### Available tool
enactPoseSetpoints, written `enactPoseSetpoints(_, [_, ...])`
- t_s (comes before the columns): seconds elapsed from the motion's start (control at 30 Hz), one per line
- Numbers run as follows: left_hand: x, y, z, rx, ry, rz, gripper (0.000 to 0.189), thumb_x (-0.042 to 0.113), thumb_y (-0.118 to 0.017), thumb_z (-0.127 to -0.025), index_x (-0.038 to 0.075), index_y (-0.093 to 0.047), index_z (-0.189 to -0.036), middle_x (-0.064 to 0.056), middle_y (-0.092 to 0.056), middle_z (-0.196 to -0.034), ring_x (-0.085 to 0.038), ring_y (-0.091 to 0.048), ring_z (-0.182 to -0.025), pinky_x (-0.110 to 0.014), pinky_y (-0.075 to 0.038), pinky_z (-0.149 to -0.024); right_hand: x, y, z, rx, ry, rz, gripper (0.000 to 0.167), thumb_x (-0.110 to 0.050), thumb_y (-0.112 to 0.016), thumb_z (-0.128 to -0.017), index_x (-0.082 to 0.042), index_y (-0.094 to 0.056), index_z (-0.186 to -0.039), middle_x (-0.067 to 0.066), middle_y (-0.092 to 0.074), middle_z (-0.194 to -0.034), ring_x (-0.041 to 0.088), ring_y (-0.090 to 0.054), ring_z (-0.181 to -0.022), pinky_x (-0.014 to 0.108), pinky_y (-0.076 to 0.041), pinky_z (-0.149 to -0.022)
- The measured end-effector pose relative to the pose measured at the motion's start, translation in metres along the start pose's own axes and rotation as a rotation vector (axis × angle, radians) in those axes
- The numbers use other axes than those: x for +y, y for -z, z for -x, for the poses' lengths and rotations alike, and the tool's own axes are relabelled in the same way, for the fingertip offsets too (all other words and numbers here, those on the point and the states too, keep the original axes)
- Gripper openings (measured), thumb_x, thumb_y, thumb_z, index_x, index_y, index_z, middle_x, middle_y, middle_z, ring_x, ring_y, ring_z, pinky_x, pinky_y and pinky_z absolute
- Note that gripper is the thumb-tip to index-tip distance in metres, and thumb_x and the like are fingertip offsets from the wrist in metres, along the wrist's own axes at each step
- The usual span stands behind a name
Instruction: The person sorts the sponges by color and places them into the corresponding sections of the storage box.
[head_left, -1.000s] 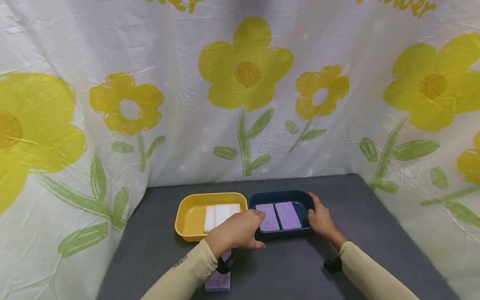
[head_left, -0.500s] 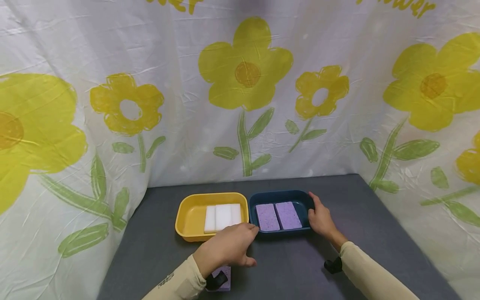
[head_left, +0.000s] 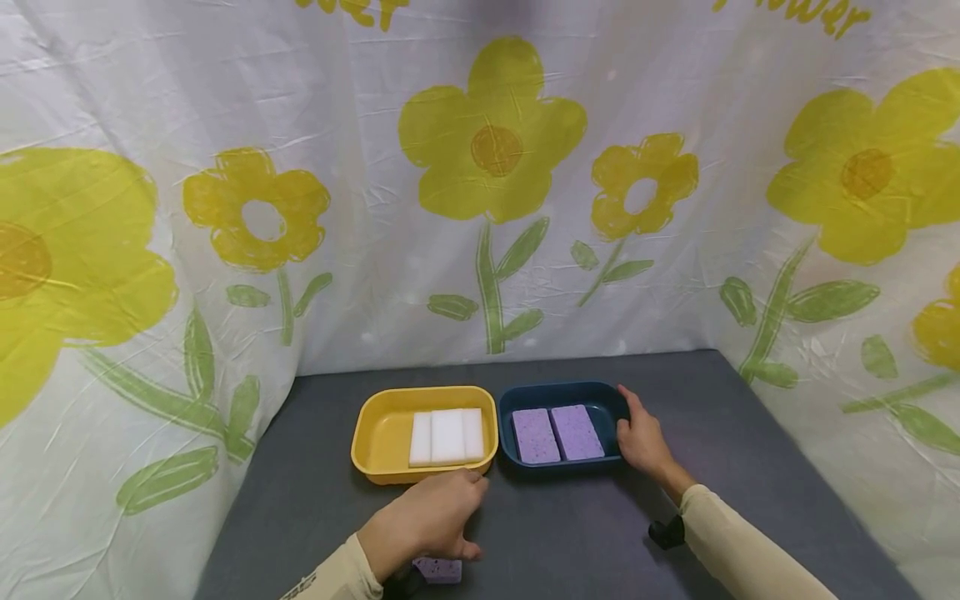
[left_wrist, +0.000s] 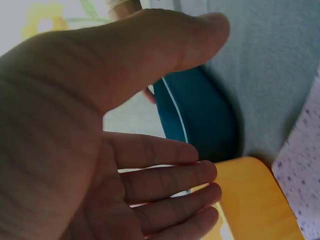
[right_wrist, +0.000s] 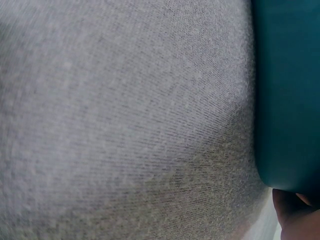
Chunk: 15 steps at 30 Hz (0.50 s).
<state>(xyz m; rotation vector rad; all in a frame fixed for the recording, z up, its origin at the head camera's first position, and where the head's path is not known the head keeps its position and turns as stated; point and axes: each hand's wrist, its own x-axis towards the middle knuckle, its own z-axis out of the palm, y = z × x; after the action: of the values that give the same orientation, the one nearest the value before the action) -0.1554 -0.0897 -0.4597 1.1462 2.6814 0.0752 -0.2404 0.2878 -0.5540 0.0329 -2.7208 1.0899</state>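
My left hand (head_left: 431, 517), fingers extended and thumb apart, hovers in front of the yellow plastic container (head_left: 371, 442) holding nothing. Below its wrist in the head view lies a purple speckled sponge (head_left: 441, 572), partly hidden; the left wrist view also shows a purple sponge (left_wrist: 302, 170) at its right edge. With my right hand (head_left: 647, 440) I grip the right end of the dark blue container (head_left: 551, 467). Two purple sponges (head_left: 536, 436) lie side by side in it. White sponge blocks (head_left: 447, 436) sit in the yellow container's right part.
Both containers stand side by side toward the back of the grey cloth-covered table (head_left: 570, 542). Behind and to the sides hangs a white curtain (head_left: 360, 317) with yellow flowers.
My left hand has drawn back from the blue container toward the front left, passing before the yellow one. My right hand and both containers have stayed in place.
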Motion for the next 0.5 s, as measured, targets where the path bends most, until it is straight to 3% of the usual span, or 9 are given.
enactPoseSetpoints(0.07, [-0.002, -0.002, 0.003, 0.004, 0.005, -0.015, 0.078, 0.051, -0.099, -0.077, 0.006, -0.070, -0.134, -0.003, -0.073, -0.122, -0.009, -0.068, -0.102, -0.030, -0.060, -0.099, -0.009, 0.004, 0.002, -0.028, -0.042, 0.015, 0.066, 0.001, -0.044, -0.103, 0.003, -0.032, -0.167, 0.038, -0.057, -0.147, 0.033, -0.059, -0.083, 0.060, -0.048, -0.098])
enactPoseSetpoints(0.13, [-0.003, -0.004, 0.006, 0.015, 0.010, -0.040, 0.079, 0.052, -0.100, -0.075, 0.005, -0.070, -0.131, -0.003, -0.072, -0.118, -0.011, -0.068, -0.102, -0.031, -0.060, -0.100, -0.012, 0.004, 0.003, -0.044, -0.065, 0.024, 0.066, 0.001, -0.044, -0.104, 0.002, -0.031, -0.168, 0.036, -0.056, -0.150, 0.034, -0.059, -0.086, 0.059, -0.047, -0.100])
enactPoseSetpoints(0.27, [-0.003, -0.009, 0.011, 0.009, 0.055, -0.075, 0.081, 0.050, -0.102, -0.070, 0.003, -0.071, -0.128, -0.005, -0.072, -0.115, -0.016, -0.068, -0.104, -0.035, -0.060, -0.101, -0.012, 0.005, 0.003, -0.061, -0.078, 0.025, 0.066, 0.001, -0.044, -0.105, 0.001, -0.029, -0.169, 0.033, -0.064, -0.131, 0.025, -0.054, -0.072, 0.055, -0.047, -0.097])
enactPoseSetpoints(0.4, [-0.005, -0.018, 0.015, -0.018, 0.105, -0.091, 0.085, 0.048, -0.104, -0.065, 0.002, -0.071, -0.128, -0.007, -0.072, -0.115, -0.019, -0.068, -0.105, -0.037, -0.060, -0.101, -0.012, 0.004, 0.002, -0.063, -0.076, 0.019, 0.066, 0.000, -0.043, -0.105, 0.001, -0.029, -0.169, 0.023, -0.061, -0.099, 0.020, -0.046, -0.061, 0.053, -0.047, -0.094])
enactPoseSetpoints(0.43, [-0.006, -0.020, 0.016, -0.020, 0.110, -0.095, 0.086, 0.048, -0.105, -0.065, 0.001, -0.071, -0.128, -0.008, -0.072, -0.115, -0.020, -0.067, -0.105, -0.037, -0.060, -0.101, -0.012, 0.004, 0.003, -0.056, -0.068, 0.022, 0.066, 0.001, -0.044, -0.105, 0.001, -0.030, -0.169, 0.026, -0.064, -0.107, 0.020, -0.047, -0.063, 0.053, -0.048, -0.094])
enactPoseSetpoints(0.5, [-0.008, -0.025, 0.018, -0.023, 0.116, -0.112, 0.089, 0.048, -0.105, -0.063, 0.001, -0.070, -0.130, -0.008, -0.072, -0.116, -0.021, -0.068, -0.108, -0.037, -0.059, -0.103, -0.012, 0.003, 0.003, -0.052, -0.064, 0.024, 0.065, 0.001, -0.045, -0.105, 0.001, -0.031, -0.168, 0.025, -0.064, -0.105, 0.019, -0.047, -0.063, 0.053, -0.048, -0.093])
